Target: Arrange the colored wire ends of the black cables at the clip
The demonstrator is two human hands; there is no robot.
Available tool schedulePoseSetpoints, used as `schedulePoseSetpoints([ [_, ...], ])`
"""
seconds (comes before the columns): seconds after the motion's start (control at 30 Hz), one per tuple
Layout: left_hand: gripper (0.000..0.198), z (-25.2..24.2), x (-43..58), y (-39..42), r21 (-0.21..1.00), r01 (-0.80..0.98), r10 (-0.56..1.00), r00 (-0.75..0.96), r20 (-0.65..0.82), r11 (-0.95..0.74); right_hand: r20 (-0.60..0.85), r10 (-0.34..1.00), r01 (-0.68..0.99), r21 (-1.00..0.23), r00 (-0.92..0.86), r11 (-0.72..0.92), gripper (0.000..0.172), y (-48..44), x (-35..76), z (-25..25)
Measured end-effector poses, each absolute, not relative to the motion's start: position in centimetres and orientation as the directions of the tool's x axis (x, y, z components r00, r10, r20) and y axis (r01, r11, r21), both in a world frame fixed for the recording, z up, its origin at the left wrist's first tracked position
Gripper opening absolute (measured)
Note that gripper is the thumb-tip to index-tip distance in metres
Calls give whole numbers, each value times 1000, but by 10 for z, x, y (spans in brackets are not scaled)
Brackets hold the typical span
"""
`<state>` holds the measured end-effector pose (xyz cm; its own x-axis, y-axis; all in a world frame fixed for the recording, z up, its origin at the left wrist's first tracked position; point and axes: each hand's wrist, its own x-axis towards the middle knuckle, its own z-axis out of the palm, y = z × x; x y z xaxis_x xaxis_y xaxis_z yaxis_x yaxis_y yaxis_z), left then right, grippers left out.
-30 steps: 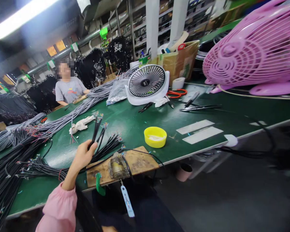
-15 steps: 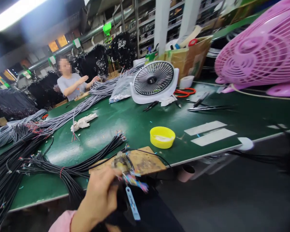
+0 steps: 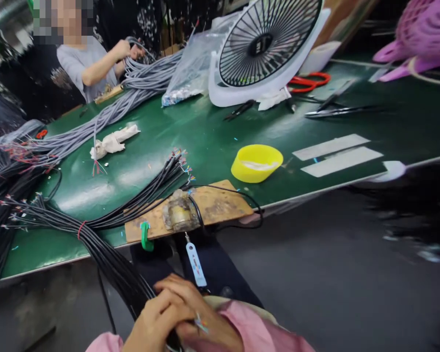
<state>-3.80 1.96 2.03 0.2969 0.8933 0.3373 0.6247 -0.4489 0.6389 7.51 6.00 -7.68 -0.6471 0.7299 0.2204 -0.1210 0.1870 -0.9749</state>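
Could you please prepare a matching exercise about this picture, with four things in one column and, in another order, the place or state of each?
Things
1. Round yellow plastic dish
2. Long bundle of black cables
3. Flat light-blue tag
4. Round fan with white frame and black grille

Place or state
A. Hanging below the worn brown wooden board
B. Beside the red-handled scissors
C. Tied with a thin red band, reaching down to the person's bare hands
D. Just left of two flat, pale rectangular strips

Right pairs: 1-D, 2-C, 3-A, 4-B
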Motion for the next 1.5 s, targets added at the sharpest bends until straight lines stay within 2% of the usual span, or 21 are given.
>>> schedulePoseSetpoints([
  [0.1,19,9,-33,22,639,668,919,201,339,-382,187,874,-58,-982,-448,180,31,71,96,-70],
  [0.2,15,4,-30,24,605,700,916,191,354,-380,203,927,-28,-979,-315,204,30,78,118,-61],
  [0.43,17,1,-29,26,595,713,921,205,332,-373,349,889,-115,-937,-297,330,20,78,139,-46],
  [0.6,18,2,-29,26,612,695,922,219,320,-378,318,839,-154,-948,-440,278,32,82,138,-48],
  [0.8,22,4,-27,26,604,706,925,217,311,-369,319,827,-213,-946,-463,245,37,81,135,-46],
  [0.9,16,4,-26,27,602,722,932,177,315,-341,344,835,-216,-937,-430,275,37,79,133,-46],
  [1.1,16,3,-23,27,600,742,943,135,304,-300,427,867,-215,-900,-255,380,19,76,125,-47],
  [1.23,12,2,-22,29,584,753,938,125,324,-302,429,873,-145,-903,-230,406,16,73,123,-42],
  [1.43,10,-2,-21,28,574,768,935,88,345,-284,459,878,76,-879,-138,471,15,70,119,-31],
  [1.5,9,-3,-20,28,582,766,934,68,350,-274,481,867,104,-863,-130,494,15,72,119,-29],
])
